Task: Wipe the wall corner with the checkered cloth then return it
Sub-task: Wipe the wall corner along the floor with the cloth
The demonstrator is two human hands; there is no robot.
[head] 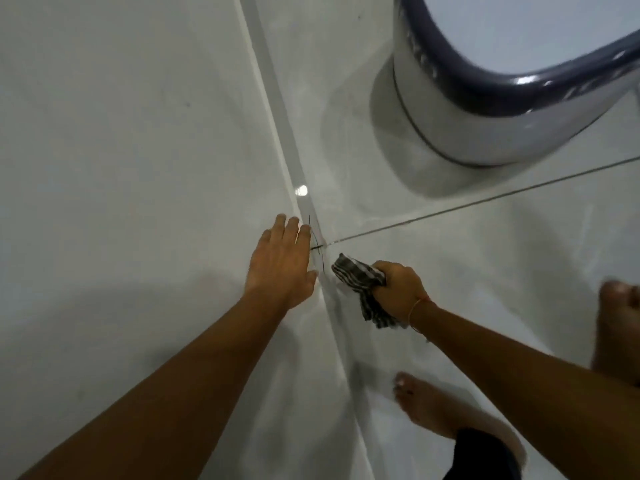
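Note:
The black-and-white checkered cloth (360, 275) is bunched in my right hand (398, 289), its free end pointing at the base of the wall where wall and floor meet (320, 251). A loose tail of cloth hangs below my wrist. My left hand (282, 263) lies flat on the white wall, fingers spread, just left of that seam. Thin dark marks show on the skirting strip between my two hands.
A large white and grey rounded fixture (485, 109) stands on the tiled floor at the upper right. A dark grout line (485, 202) crosses the floor tiles. My bare feet (426, 407) stand on the floor at the lower right.

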